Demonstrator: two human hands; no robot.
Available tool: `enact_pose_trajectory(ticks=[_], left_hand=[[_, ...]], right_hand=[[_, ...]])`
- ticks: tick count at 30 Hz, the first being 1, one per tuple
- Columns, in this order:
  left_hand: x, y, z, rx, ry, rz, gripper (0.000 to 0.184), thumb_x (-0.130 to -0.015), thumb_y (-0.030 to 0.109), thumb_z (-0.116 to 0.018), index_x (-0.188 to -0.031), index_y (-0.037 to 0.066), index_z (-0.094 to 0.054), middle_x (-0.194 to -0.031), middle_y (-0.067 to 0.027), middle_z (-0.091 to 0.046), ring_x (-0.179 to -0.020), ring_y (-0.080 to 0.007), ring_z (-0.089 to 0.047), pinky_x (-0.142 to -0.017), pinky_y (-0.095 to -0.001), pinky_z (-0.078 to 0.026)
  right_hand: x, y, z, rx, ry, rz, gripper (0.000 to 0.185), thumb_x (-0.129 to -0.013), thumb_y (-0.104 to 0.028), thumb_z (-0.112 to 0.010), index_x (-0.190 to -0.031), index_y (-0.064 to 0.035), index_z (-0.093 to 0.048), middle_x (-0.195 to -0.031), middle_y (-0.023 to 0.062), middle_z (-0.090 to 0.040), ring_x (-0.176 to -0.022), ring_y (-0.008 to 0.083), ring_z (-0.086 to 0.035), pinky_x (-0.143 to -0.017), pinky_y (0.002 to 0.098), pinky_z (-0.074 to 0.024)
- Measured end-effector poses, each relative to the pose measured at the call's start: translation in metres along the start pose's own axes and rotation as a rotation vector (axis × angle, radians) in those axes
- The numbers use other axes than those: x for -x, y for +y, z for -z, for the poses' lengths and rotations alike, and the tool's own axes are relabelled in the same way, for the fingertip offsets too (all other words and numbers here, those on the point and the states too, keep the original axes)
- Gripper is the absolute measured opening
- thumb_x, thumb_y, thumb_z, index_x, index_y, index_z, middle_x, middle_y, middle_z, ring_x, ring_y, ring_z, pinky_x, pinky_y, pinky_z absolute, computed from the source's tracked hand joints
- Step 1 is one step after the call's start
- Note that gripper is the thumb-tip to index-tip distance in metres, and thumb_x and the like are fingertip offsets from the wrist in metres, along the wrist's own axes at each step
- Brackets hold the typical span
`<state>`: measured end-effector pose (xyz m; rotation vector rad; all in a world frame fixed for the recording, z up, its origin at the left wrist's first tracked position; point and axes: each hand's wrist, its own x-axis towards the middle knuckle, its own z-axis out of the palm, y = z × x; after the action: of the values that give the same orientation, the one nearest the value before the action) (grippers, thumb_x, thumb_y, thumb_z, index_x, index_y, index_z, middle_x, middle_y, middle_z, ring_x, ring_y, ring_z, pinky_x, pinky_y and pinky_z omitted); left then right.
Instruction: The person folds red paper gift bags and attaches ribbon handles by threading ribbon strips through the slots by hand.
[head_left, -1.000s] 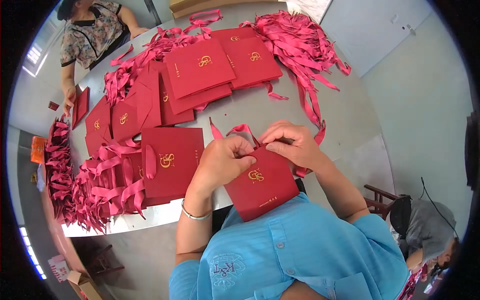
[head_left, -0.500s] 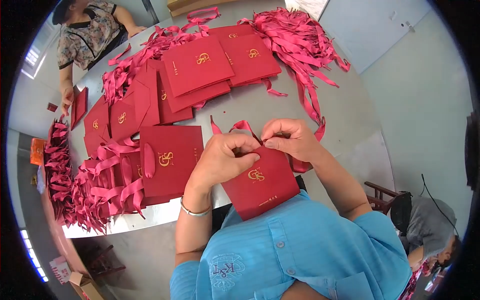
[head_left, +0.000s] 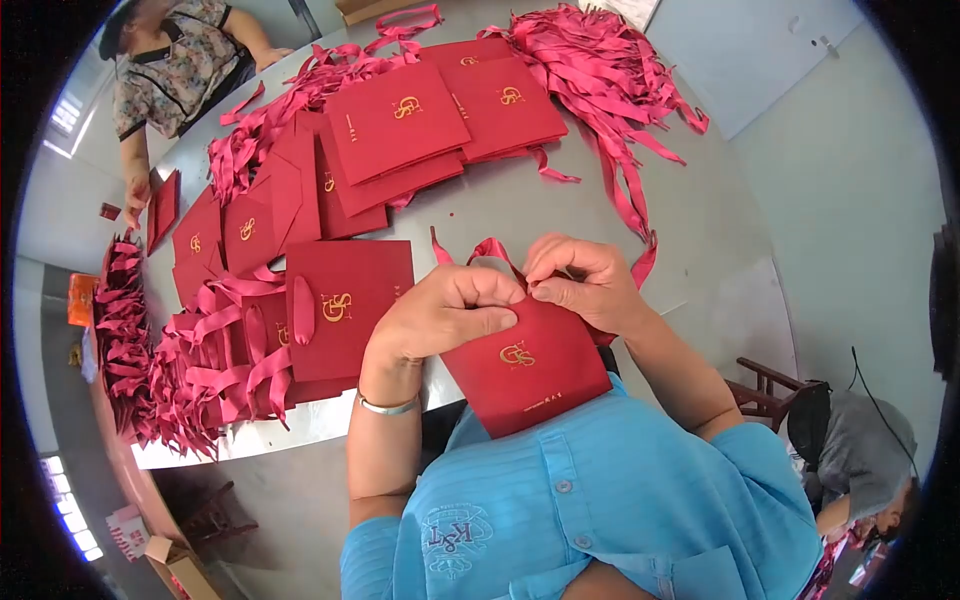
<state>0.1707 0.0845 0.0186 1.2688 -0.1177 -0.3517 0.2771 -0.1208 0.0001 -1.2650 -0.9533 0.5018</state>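
Note:
A red paper bag (head_left: 540, 375) with a gold logo leans against my blue shirt at the table's edge, its top edge between my hands. My left hand (head_left: 455, 310) is closed on that top edge, thumb in front and fingers curled over. Close beside it, my right hand (head_left: 588, 285) pinches at the same edge, where a pink-red ribbon (head_left: 490, 248) meets the bag. The exact tip of the ribbon is hidden by my fingertips. Part of the ribbon loops up behind the bag.
Finished-looking red bags (head_left: 395, 120) lie stacked across the table (head_left: 700, 230). Loose ribbons (head_left: 600, 70) are heaped at the back, and bags with ribbon handles (head_left: 235, 340) stand at left. A co-worker (head_left: 170, 70) sits far left; another person (head_left: 860, 440) bends at right.
Both hands stay at the bag's top edge with small finger movements. The ribbon loop below my right hand shows less now. The whole view has shifted slightly.

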Motion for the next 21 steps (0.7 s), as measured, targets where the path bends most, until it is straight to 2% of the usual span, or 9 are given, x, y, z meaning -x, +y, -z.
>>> enact_pose_trajectory(ticks=[6, 8, 9, 11, 12, 14, 18, 20, 21], left_hand=[[0.002, -0.004, 0.002, 0.027, -0.044, -0.024, 0.022, -0.087, -0.005, -0.064, -0.108, -0.004, -0.065, -0.098, -0.0052, -0.069, -0.087, -0.0078, -0.061, -0.079, -0.0216, -0.05], [0.003, -0.001, -0.003, -0.005, -0.003, -0.007, 0.022, -0.087, -0.007, -0.062, -0.109, -0.005, -0.064, -0.099, -0.0059, -0.069, -0.087, -0.0081, -0.061, -0.079, -0.0216, -0.05], [0.004, 0.001, -0.007, -0.012, -0.008, -0.002, 0.022, -0.087, -0.007, -0.062, -0.109, -0.005, -0.064, -0.099, -0.0059, -0.069, -0.087, -0.0081, -0.061, -0.079, -0.0216, -0.05], [0.004, 0.009, -0.016, -0.184, 0.063, -0.001, 0.023, -0.086, -0.009, -0.059, -0.109, -0.005, -0.063, -0.096, -0.0039, -0.067, -0.085, -0.0063, -0.059, -0.075, -0.0204, -0.048], [0.004, 0.013, -0.02, -0.193, 0.054, 0.004, 0.023, -0.086, -0.009, -0.059, -0.109, -0.005, -0.063, -0.096, -0.0039, -0.067, -0.085, -0.0063, -0.059, -0.075, -0.0204, -0.048], [0.003, 0.017, -0.025, -0.475, 0.13, -0.01, 0.013, -0.085, -0.004, -0.062, -0.099, -0.004, -0.06, -0.083, 0.0018, -0.059, -0.078, -0.0051, -0.052, -0.069, -0.0217, -0.045], [0.003, 0.018, -0.027, -0.265, 0.094, -0.017, 0.019, -0.083, -0.007, -0.059, -0.101, -0.004, -0.059, -0.087, 0.0046, -0.053, -0.08, -0.0033, -0.049, -0.069, -0.0197, -0.041], [0.003, 0.017, -0.026, -0.072, 0.077, 0.046, 0.018, -0.081, -0.007, -0.061, -0.099, -0.003, -0.061, -0.088, 0.0047, -0.054, -0.082, -0.0037, -0.049, -0.071, -0.0197, -0.041], [0.003, 0.015, -0.025, -0.073, 0.078, 0.045, 0.018, -0.081, -0.007, -0.061, -0.099, -0.003, -0.061, -0.088, 0.0047, -0.054, -0.082, -0.0037, -0.049, -0.071, -0.0197, -0.041]], right_hand=[[0.001, -0.008, -0.003, 0.037, -0.012, 0.09, 0.012, -0.083, 0.0, -0.07, -0.095, -0.0008, -0.068, -0.09, 0.0059, -0.063, -0.084, 0.0122, -0.058, -0.072, 0.0242, -0.0447], [0.003, -0.012, -0.003, -0.065, -0.009, -0.024, 0.012, -0.083, 0.001, -0.07, -0.093, 0.0014, -0.065, -0.087, 0.0078, -0.065, -0.085, 0.0202, -0.059, -0.076, 0.0313, -0.0472], [0.004, -0.014, -0.004, -0.068, 0.0, -0.019, 0.012, -0.083, 0.001, -0.07, -0.093, 0.0014, -0.065, -0.087, 0.0078, -0.065, -0.085, 0.0202, -0.059, -0.076, 0.0313, -0.0472], [0.005, -0.018, -0.006, -0.071, 0.044, -0.138, 0.012, -0.083, 0.002, -0.069, -0.094, 0.0019, -0.065, -0.087, 0.0076, -0.065, -0.085, 0.0197, -0.059, -0.075, 0.0306, -0.0472], [0.004, -0.018, -0.007, -0.073, 0.056, -0.131, 0.012, -0.083, 0.002, -0.069, -0.094, 0.0019, -0.065, -0.087, 0.0076, -0.065, -0.085, 0.0197, -0.059, -0.075, 0.0306, -0.0472], [0.003, -0.019, -0.008, 0.135, 0.031, 0.072, 0.011, -0.084, 0.003, -0.067, -0.094, 0.0022, -0.065, -0.088, 0.0084, -0.064, -0.085, 0.0179, -0.059, -0.074, 0.0287, -0.0467], [0.005, -0.022, -0.012, 0.103, 0.061, 0.097, 0.01, -0.085, 0.002, -0.067, -0.094, 0.0024, -0.064, -0.09, 0.0093, -0.063, -0.085, 0.0167, -0.058, -0.074, 0.0276, -0.0462], [0.008, -0.017, -0.015, -0.053, 0.092, -0.009, 0.009, -0.086, 0.0, -0.067, -0.095, 0.0025, -0.064, -0.092, 0.01, -0.063, -0.085, 0.0166, -0.057, -0.074, 0.0272, -0.0459], [0.009, -0.016, -0.016, -0.053, 0.091, -0.008, 0.009, -0.086, 0.0, -0.067, -0.095, 0.0025, -0.064, -0.092, 0.01, -0.063, -0.085, 0.0166, -0.057, -0.074, 0.0272, -0.0459]])
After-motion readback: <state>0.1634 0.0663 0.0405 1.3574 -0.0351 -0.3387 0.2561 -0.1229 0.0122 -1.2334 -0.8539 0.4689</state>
